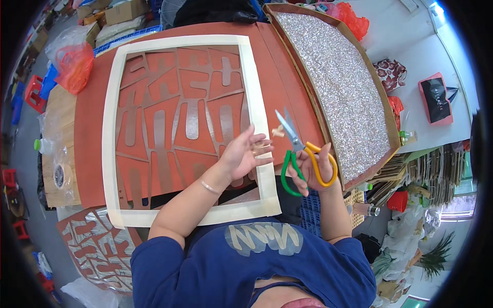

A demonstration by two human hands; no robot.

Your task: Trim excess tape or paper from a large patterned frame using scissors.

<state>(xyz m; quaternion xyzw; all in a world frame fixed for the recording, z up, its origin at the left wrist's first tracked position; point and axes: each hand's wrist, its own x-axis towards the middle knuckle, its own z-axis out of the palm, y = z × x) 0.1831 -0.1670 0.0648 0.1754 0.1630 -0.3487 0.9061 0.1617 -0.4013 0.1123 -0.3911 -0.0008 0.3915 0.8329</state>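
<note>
My right hand (314, 170) grips a pair of scissors (296, 141) with one green and one orange handle loop; the blades point up and stand slightly apart. Beside the blades is a small curled cream scrap (279, 131), and I cannot tell what it touches. My left hand (247, 153) hovers over the right border of the stencil with its fingers spread, holding nothing I can make out. That stencil is a cut-out sheet (159, 82) edged with wide cream tape (109, 138). It lies on a reddish-brown board (90, 128).
At the right, a shallow cardboard tray (395, 134) holds silvery glitter-like flakes. Another cut-out sheet (97, 246) lies lower left. A red plastic bag (74, 66) hangs at the far left. Stacked cardboard (431, 169) and a red bucket (397, 200) stand at the right.
</note>
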